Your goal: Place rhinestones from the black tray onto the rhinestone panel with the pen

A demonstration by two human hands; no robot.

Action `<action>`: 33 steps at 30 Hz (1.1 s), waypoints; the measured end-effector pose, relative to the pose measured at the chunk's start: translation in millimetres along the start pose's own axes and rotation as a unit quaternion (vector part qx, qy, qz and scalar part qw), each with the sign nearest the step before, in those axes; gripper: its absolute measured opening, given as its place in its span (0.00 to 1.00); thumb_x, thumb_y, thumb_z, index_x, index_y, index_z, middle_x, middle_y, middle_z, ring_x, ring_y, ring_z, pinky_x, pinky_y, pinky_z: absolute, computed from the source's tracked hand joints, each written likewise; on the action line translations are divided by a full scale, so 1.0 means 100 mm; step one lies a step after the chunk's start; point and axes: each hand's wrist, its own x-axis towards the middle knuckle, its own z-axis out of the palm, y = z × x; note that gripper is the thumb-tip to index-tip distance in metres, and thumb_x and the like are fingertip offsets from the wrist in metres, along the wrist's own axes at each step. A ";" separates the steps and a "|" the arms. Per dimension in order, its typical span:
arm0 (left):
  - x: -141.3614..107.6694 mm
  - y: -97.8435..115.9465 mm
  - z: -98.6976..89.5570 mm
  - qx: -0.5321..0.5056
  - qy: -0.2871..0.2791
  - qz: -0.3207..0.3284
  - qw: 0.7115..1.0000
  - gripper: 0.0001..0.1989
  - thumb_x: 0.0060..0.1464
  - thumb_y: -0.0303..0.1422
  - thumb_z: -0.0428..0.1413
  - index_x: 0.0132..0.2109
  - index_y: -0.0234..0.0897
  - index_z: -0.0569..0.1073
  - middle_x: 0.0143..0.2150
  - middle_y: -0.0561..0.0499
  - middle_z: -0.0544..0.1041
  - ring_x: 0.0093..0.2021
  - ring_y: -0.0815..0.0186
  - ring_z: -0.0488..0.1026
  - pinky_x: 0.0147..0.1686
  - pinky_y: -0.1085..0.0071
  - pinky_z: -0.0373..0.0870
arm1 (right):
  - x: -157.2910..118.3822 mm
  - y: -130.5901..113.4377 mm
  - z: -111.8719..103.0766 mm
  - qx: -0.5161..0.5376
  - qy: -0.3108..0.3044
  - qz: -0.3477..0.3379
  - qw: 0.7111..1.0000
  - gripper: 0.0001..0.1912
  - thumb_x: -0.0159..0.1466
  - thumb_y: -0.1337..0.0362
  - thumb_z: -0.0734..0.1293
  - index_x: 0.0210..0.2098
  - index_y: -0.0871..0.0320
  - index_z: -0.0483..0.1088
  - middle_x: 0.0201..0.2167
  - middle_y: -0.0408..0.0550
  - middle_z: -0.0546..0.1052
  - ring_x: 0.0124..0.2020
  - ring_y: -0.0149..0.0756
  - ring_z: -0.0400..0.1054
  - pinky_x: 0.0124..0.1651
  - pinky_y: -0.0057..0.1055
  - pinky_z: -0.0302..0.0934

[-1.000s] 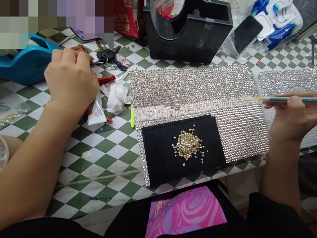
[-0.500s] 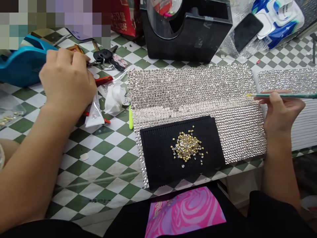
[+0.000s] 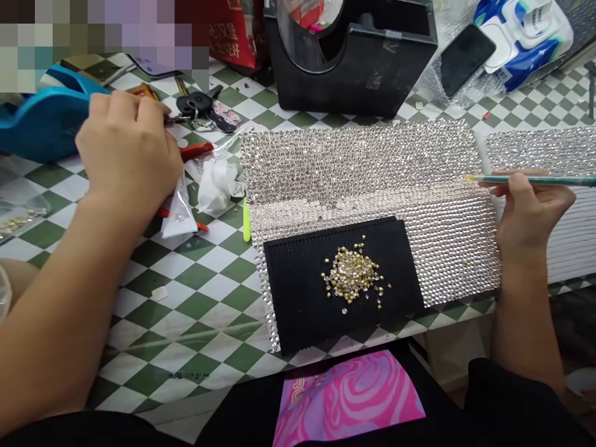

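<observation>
A sheet covered in clear rhinestones (image 3: pixel 367 180) lies on the green-and-white checked table (image 3: pixel 186 310). On its near part rests a black ridged tray (image 3: pixel 302 292) with a small heap of gold and clear stones (image 3: pixel 352 275). My right hand (image 3: pixel 528 214) holds a thin green picker pen (image 3: pixel 526 179) level above the sheet's right edge, tip pointing left. My left hand (image 3: pixel 128 155) hovers at the far left with fingers curled by a key bunch (image 3: pixel 205 108); what it grips is hidden.
Behind the sheet stand a big black tape dispenser (image 3: pixel 354 56), a phone (image 3: pixel 465 59) and a blue-white pack (image 3: pixel 526 37). Left are a blue object (image 3: pixel 37 124), red-handled pliers (image 3: pixel 198 149), crumpled plastic (image 3: pixel 214 183) and a green stick (image 3: pixel 246 220). A second rhinestone sheet (image 3: pixel 540 149) lies right.
My right hand and pen shifted left and slightly up over the sheet's edge, then held still. My left hand drifted a little left near the keys.
</observation>
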 end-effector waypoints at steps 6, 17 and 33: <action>0.00 0.03 -0.03 0.008 -0.008 0.001 1.000 0.31 0.64 0.40 0.34 0.65 0.28 0.65 0.62 0.32 0.66 0.64 0.40 0.59 0.56 0.43 0.64 | -0.01 -0.03 -0.04 -0.024 0.006 -0.025 0.999 0.06 0.54 0.74 0.68 0.23 0.61 0.75 0.20 0.48 0.75 0.21 0.34 0.71 0.25 0.29 0.62; 0.02 0.06 -0.05 0.046 -0.016 0.019 0.999 0.32 0.61 0.35 0.34 0.63 0.20 0.65 0.59 0.26 0.67 0.61 0.37 0.62 0.52 0.41 0.67 | -0.47 -0.69 0.17 -0.009 -0.063 -0.149 0.987 0.07 0.58 0.71 0.68 0.34 0.62 0.79 0.29 0.47 0.78 0.29 0.38 0.77 0.31 0.36 0.72; 0.00 0.09 -0.07 0.075 -0.033 -0.004 0.997 0.34 0.59 0.35 0.31 0.64 0.25 0.64 0.60 0.30 0.65 0.63 0.42 0.60 0.53 0.47 0.65 | -0.14 -0.18 0.06 0.036 0.025 -0.016 0.999 0.04 0.55 0.69 0.69 0.25 0.65 0.73 0.22 0.48 0.75 0.21 0.34 0.73 0.27 0.32 0.71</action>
